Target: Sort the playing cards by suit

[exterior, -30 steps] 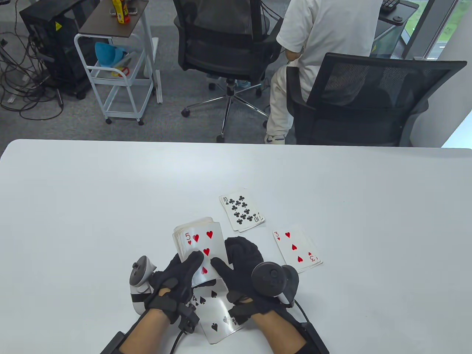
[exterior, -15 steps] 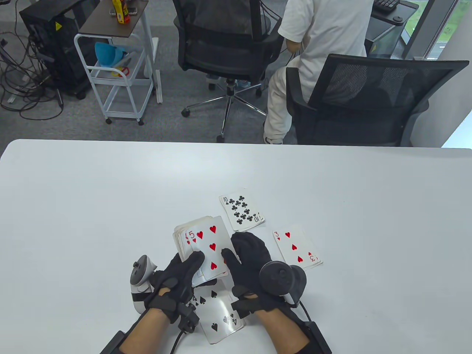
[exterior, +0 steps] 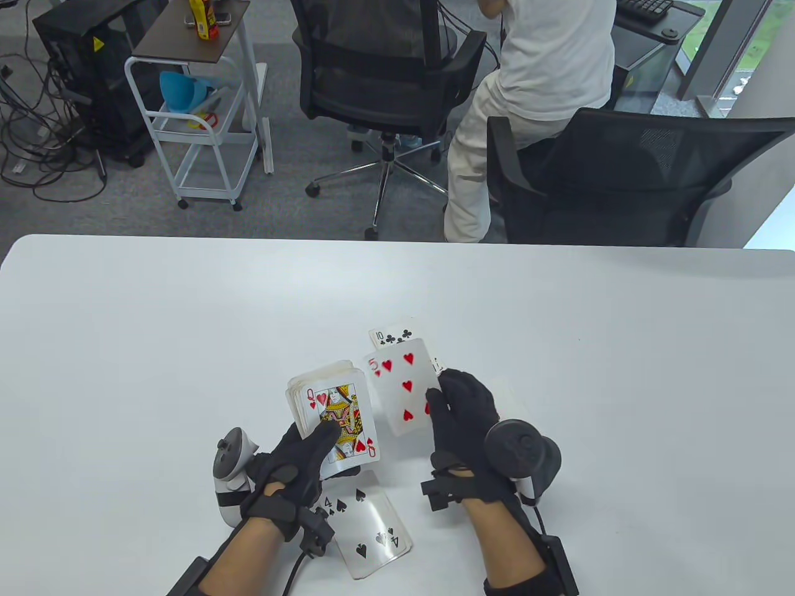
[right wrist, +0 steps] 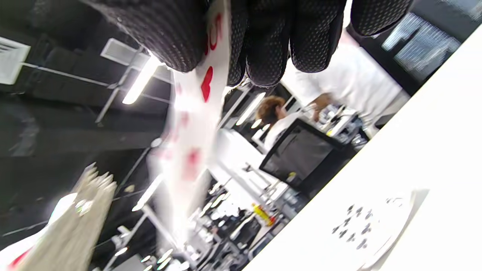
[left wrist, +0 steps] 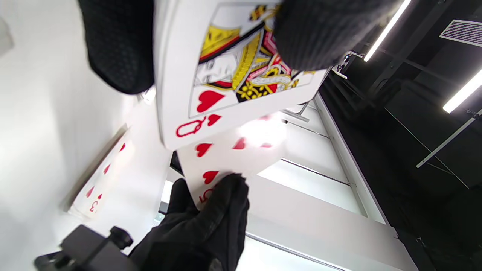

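My left hand (exterior: 298,459) grips the deck (exterior: 329,410), queen of hearts (left wrist: 226,75) face up on top, thumb across it. To its right, my right hand (exterior: 459,410) pinches the five of hearts (exterior: 400,394) above the table; the same card (right wrist: 196,124) hangs blurred from the fingers (right wrist: 271,41) in the right wrist view. Behind it lies the clubs pile, ten of clubs (exterior: 391,335) on top, mostly covered. The hearts pile with the three of hearts (left wrist: 101,180) lies right of my right hand, hidden by it in the table view. The four of spades (exterior: 369,528) lies near the front edge.
The white table (exterior: 155,347) is wide. Beyond its far edge stand two black office chairs (exterior: 621,180), a seated person in white (exterior: 553,56), a white cart (exterior: 205,118) and cables on the floor at left.
My right hand slid the five of hearts off the deck and carried it right and away, uncovering the queen of hearts. It now covers the three of hearts. The left hand stayed put.
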A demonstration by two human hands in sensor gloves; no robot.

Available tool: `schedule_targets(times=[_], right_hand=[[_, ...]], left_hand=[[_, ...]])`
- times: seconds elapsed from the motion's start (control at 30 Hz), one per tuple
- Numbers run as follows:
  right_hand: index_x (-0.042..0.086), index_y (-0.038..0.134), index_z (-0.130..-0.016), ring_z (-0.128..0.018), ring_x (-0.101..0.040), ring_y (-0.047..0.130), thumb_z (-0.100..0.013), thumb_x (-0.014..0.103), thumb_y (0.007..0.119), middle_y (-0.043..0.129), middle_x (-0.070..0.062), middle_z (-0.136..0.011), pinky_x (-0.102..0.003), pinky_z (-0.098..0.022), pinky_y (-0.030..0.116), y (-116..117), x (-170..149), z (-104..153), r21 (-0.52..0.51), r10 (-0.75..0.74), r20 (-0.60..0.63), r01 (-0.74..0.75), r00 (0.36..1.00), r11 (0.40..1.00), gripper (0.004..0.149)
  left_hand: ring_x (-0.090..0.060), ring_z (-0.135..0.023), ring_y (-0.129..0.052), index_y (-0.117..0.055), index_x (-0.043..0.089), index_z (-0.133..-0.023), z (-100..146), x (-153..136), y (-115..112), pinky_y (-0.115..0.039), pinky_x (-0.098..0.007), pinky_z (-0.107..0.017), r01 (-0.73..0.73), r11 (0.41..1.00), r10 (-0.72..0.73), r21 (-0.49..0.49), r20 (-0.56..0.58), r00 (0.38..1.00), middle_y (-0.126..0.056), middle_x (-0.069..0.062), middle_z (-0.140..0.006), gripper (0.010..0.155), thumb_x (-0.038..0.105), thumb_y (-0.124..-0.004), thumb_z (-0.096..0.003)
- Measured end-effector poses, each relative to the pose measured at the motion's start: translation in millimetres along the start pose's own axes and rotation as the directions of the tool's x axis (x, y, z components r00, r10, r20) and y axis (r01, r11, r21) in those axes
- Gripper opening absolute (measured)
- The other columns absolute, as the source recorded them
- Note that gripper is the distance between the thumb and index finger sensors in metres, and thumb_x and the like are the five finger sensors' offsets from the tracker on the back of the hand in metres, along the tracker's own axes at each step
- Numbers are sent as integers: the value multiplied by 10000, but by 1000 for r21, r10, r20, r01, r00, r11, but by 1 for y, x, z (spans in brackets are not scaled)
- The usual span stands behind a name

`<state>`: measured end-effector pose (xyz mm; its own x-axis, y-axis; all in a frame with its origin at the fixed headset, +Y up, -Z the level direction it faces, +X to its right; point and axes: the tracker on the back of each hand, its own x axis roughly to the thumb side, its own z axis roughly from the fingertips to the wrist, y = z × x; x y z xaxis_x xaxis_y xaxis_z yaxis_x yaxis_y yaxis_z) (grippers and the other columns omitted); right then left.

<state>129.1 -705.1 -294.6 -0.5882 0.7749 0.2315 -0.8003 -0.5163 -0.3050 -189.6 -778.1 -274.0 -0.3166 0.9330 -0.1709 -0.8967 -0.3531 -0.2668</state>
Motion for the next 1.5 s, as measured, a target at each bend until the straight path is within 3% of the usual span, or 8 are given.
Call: schedule_targets(times=[0.17,0.3,0.43,0.53,0.7,0.87,1.33,1.5], right_hand=[[91,836,-854,-967,-527,578,-567,333,792,688,-228,-1018,-750,-661,386,-29,-32,-13,-51,171,-121,-178,978,983,378],[99,840,-862,-994,-552,478,-578,340,788,619,-247,-1057,-766,-652,333,-43,-60,-20,65,374,-250,-370,893,927,376],[66,844,-862,-1007,-571,400,-586,316,795,568,-275,-1079,-766,-655,303,-39,-81,-22,274,417,-352,-334,838,902,376],[64,850,-866,-1014,-574,350,-590,316,801,524,-290,-1096,-769,-654,272,-30,-90,-22,392,543,-374,-402,752,828,377],[41,803,-876,-1019,-567,316,-562,326,868,499,-292,-1096,-769,-654,261,-22,-96,-23,398,695,-368,-571,618,718,429],[44,712,-935,-1022,-560,280,-560,340,878,433,-287,-1113,-767,-656,247,-22,-100,-22,407,704,-391,-575,592,710,506],[68,749,-905,-1022,-555,330,-579,428,786,502,-270,-1097,-766,-652,271,-9,-23,-12,169,498,-124,-477,858,863,487],[71,786,-868,-1020,-550,374,-578,462,757,556,-255,-1082,-766,-652,283,-3,7,-1,103,270,19,-271,963,957,487]], left_hand=[[-310,-869,-916,-568,271,-1071,-1,-1,-3,-924,-419,-529,10,1000,-10,-6,-2,1000,-767,-12,-1038,620,502,-841,-564],[-313,-869,-915,-567,269,-1071,-1,-1,-3,-924,-420,-529,9,1000,-9,-9,-5,1000,-765,-15,-1038,620,501,-841,-565],[-311,-869,-915,-569,267,-1070,-1,-1,-4,-924,-420,-528,4,1000,-4,-11,-5,1000,-767,-13,-1037,621,499,-844,-564],[-311,-869,-916,-569,268,-1070,0,-1,-4,-924,-421,-527,7,1000,-7,-14,-3,1000,-768,-12,-1036,620,496,-846,-565],[-312,-868,-917,-570,267,-1070,0,-1,-3,-924,-420,-528,8,1000,-8,-14,-5,1000,-769,-14,-1035,621,495,-847,-564],[-312,-868,-916,-570,268,-1070,1,-1,-3,-925,-420,-527,5,1000,-5,-15,-6,1000,-769,-15,-1036,620,495,-847,-564],[-316,-868,-914,-567,269,-1073,0,-4,-2,-922,-422,-528,12,1000,-12,-12,-22,1000,-765,-21,-1038,609,498,-824,-570],[-316,-872,-910,-564,273,-1075,0,-4,-3,-920,-423,-532,12,1000,-13,-10,-25,1000,-776,-16,-1030,606,494,-821,-572]])
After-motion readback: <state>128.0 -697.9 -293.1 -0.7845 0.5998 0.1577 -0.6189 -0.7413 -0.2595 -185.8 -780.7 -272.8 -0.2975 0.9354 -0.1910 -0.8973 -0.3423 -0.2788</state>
